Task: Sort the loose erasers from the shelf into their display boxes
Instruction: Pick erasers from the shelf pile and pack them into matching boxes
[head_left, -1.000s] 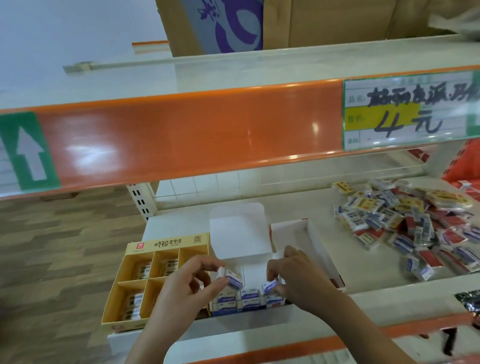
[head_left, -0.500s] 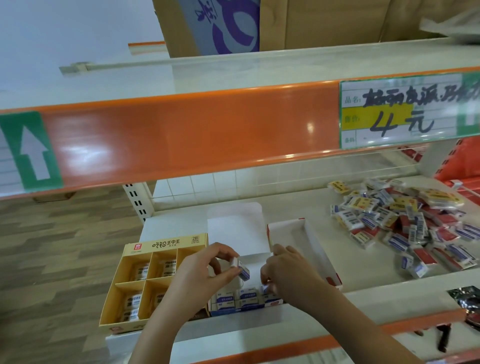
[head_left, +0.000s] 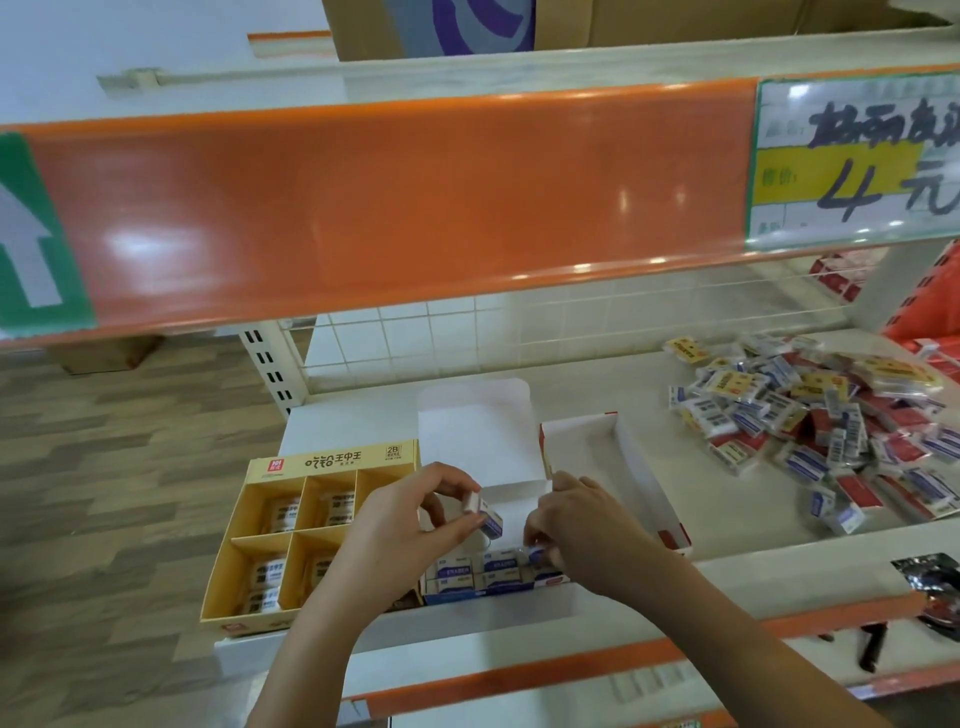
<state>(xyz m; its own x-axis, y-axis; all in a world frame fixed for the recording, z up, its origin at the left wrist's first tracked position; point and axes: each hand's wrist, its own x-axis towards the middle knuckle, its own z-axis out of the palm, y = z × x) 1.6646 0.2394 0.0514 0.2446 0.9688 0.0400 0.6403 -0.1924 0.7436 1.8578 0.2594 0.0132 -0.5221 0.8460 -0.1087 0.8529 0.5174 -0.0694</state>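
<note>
My left hand (head_left: 410, 535) pinches a blue-and-white eraser (head_left: 485, 514) above the white display box (head_left: 498, 499), whose lid stands open. A row of blue-and-white erasers (head_left: 483, 571) fills the box's front. My right hand (head_left: 587, 530) reaches down into the box's right front corner and pinches another blue eraser (head_left: 537, 555) there. To the left stands a yellow divided display box (head_left: 291, 462) with erasers in its compartments. To the right is a red-and-white box (head_left: 639, 483). A heap of loose erasers (head_left: 810, 421) lies on the shelf at the right.
An orange shelf edge (head_left: 363, 208) with a price label (head_left: 857, 161) hangs overhead. The white shelf (head_left: 597, 384) has a wire grid at its back. Black items (head_left: 930, 587) lie on the shelf's front edge at the far right. Wooden floor shows at the left.
My left hand has lifted its eraser a little higher and nearer the box's middle. My right hand has stayed at the box's right front corner on its eraser.
</note>
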